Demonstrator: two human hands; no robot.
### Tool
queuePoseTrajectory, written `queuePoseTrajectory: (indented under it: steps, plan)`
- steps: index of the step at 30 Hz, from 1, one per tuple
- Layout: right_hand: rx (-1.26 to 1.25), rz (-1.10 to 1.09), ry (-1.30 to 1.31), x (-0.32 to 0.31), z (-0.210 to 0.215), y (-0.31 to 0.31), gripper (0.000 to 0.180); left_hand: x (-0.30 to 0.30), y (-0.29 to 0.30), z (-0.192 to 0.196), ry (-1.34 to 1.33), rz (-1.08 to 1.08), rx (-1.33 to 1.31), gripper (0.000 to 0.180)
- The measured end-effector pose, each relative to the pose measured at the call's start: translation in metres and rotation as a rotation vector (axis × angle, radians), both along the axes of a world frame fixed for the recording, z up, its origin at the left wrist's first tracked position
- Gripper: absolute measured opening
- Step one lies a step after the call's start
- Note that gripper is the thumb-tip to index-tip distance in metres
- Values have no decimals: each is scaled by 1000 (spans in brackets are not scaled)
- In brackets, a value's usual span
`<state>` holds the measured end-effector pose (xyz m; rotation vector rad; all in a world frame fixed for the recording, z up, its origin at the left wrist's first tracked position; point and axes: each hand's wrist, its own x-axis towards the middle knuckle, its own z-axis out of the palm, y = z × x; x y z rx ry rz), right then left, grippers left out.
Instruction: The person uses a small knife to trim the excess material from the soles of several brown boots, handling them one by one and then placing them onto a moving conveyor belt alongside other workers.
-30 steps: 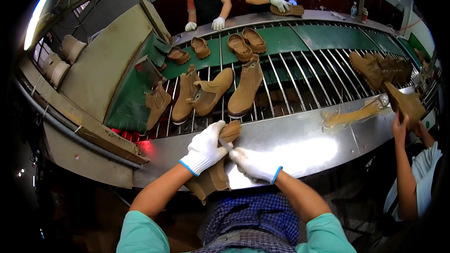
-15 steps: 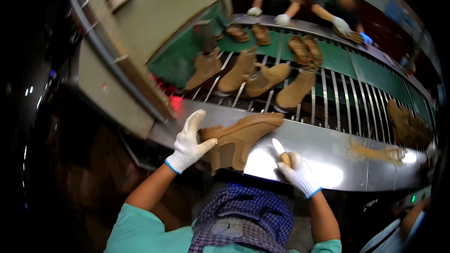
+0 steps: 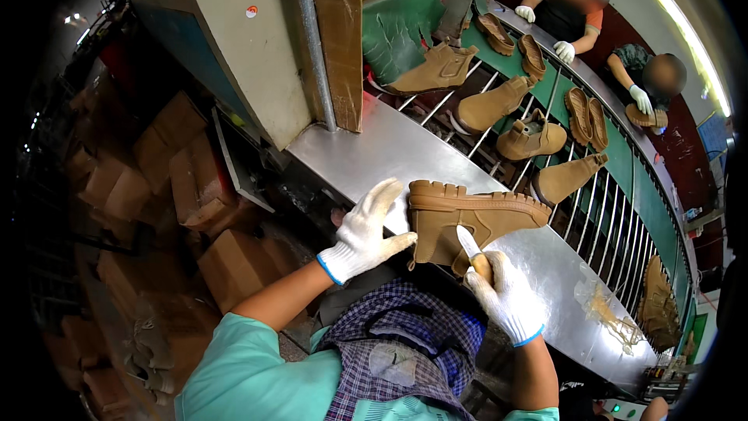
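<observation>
A tan ankle boot (image 3: 475, 214) with a thick lugged sole lies sideways along the edge of the metal ledge, its sole facing away from me and its toe to the right. My left hand (image 3: 366, 230), in a white knit glove, is open beside the heel. Its thumb tip comes close to the boot; whether they touch I cannot tell. My right hand (image 3: 502, 292), also gloved, grips a knife (image 3: 471, 245) with a short pale blade and a wooden handle. The blade overlaps the boot's upper in view; contact is unclear.
Several tan boot uppers (image 3: 491, 105) stand on the slatted metal conveyor (image 3: 600, 226), with loose soles (image 3: 578, 115) on the green strip beyond. Dried glue (image 3: 604, 312) marks the metal ledge (image 3: 366, 148). Cardboard boxes (image 3: 241, 265) lie at left. Two gloved co-workers (image 3: 565, 15) work across the conveyor.
The view has swung left, bringing the boxes into sight. The knife blade, earlier apart from the boot, now overlaps its upper. My left hand stays open by the heel.
</observation>
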<state>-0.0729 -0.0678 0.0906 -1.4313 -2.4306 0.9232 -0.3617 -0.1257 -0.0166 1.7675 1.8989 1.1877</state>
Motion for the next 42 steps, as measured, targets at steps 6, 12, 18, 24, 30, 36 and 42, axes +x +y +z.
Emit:
queuePoseTrajectory:
  steps: [6, 12, 18, 24, 30, 36, 42]
  plan:
    - [105, 7, -123, -39, 7, 2, 30, -4, 39, 9, 39, -130, 24, 112]
    - [-816, -348, 497, -67, -6, 20, 35, -3, 59, 14, -11, -207, -264, 128]
    - [-954, -285, 705, -48, -23, 13, 41, -5, 62, 2, 21, -265, -104, 119]
    - [-95, -251, 159, 12, -15, 19, 36, -7, 70, 24, -70, -257, -55, 80]
    - [80, -463, 73, 99, -89, 19, 33, 13, 90, 46, 196, -209, -259, 60]
    - [215, -363, -74, 131, -107, 3, 36, 5, 106, 75, 293, -249, -358, 59]
    - [487, -373, -485, 150, -71, 17, 56, -24, 82, 39, -203, 86, -132, 53]
